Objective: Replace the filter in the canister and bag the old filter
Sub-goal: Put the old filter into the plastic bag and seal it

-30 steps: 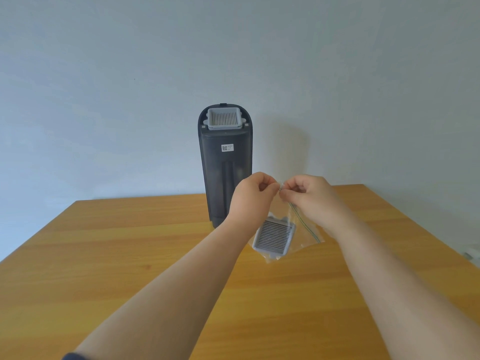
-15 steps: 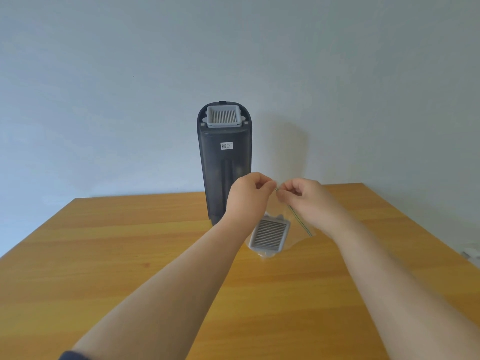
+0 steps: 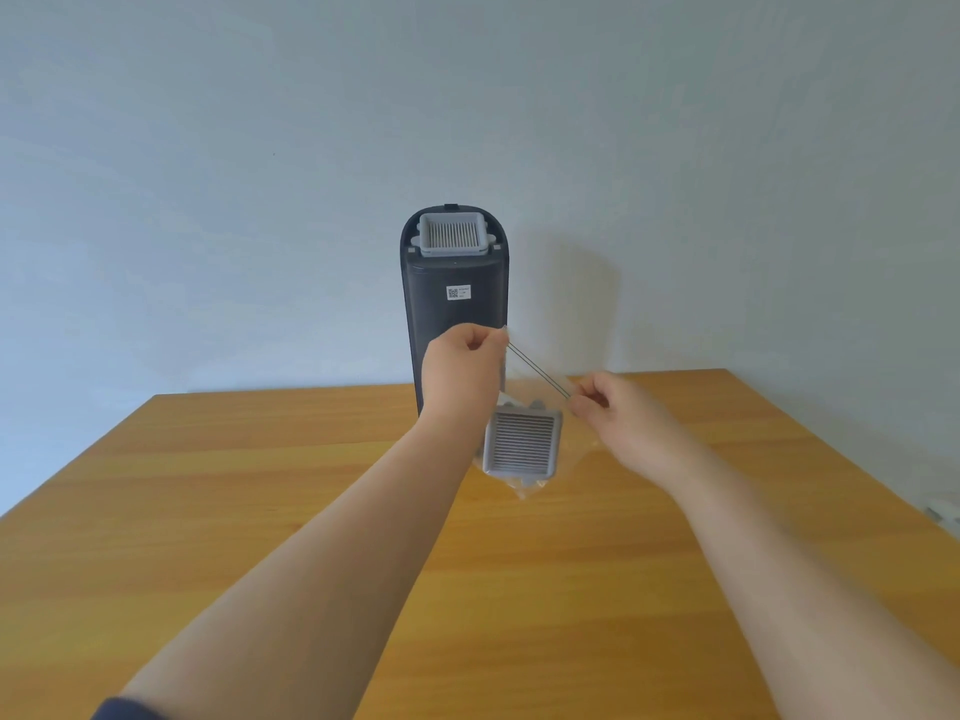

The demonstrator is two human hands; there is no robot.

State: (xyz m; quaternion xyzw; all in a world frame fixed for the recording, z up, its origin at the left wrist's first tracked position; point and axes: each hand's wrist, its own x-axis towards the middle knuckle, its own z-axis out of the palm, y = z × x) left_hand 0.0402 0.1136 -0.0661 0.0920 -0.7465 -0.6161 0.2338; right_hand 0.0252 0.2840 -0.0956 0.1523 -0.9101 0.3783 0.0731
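A dark grey canister (image 3: 454,283) stands upright at the table's far edge, with a pale pleated filter (image 3: 451,235) seated in its top. In front of it a clear zip bag (image 3: 530,480) hangs in the air above the table. A grey square filter (image 3: 522,448) lies inside the bag. My left hand (image 3: 462,368) pinches the left end of the bag's zip strip, held high. My right hand (image 3: 618,413) pinches the strip's right end, lower and further right. The strip runs taut and slanted between both hands.
The wooden table (image 3: 260,511) reaches to a plain pale wall (image 3: 208,200) behind the canister. A small white object (image 3: 943,509) sits beyond the table's right edge.
My hands were pinched close together at the bag's top. Now my right hand has slid away to the right and down along the zip strip, and my left hand has risen slightly.
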